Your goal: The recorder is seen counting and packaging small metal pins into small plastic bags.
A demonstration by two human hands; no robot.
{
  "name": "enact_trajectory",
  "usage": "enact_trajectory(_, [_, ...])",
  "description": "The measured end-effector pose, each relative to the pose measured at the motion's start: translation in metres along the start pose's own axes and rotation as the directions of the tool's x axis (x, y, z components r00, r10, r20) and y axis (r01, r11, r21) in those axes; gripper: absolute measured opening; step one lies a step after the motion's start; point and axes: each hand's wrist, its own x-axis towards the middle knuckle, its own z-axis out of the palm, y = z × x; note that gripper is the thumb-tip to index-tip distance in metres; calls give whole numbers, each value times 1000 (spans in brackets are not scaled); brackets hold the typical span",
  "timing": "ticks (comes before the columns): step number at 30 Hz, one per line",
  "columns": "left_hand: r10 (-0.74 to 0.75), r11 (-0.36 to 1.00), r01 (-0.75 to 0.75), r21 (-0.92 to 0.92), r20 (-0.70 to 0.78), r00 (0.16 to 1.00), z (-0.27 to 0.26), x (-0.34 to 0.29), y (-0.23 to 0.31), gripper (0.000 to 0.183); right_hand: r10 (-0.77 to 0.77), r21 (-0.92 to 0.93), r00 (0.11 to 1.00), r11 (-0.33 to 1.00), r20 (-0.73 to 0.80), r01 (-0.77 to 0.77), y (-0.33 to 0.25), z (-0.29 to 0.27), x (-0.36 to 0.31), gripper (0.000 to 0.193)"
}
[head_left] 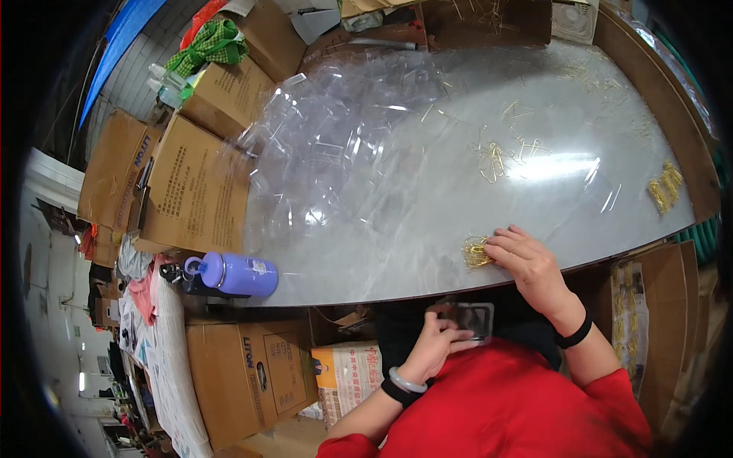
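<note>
Near the front edge of the grey table (359, 267), my right hand (528, 267) has its fingers bent and close together at a small bundle of gold wire clips (476, 251). The thumb side is partly hidden, and the clips' exact kind is hard to make out. Below the table edge, in front of my body, my left hand (437, 343) grips a small clear plastic box (479, 317). Looser gold wire clips (493, 162) lie farther back. A second bundle of gold clips (664, 189) rests by the right rim.
Many clear plastic boxes (328, 153) are heaped over the table's left half. A purple bottle (243, 275) lies at the front left corner. Cardboard boxes (200, 187) line the left side; a brown raised border (672, 99) runs along the right. An open carton (664, 298) stands right of me.
</note>
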Motion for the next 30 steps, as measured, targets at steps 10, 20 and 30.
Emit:
enact_trajectory(10, [125,885,80,-459,400,908,9,-3,16,54,-90,91,988,993,127,79,-21,-3,-14,38])
enact_trajectory(20, [167,961,-53,-272,413,895,1,-35,8,66,-195,304,955,945,225,122,-46,4,-57,40])
enact_trajectory(30, [560,805,-593,-35,380,737,27,-5,57,79,-68,282,998,957,-12,68,-35,1,-12,38])
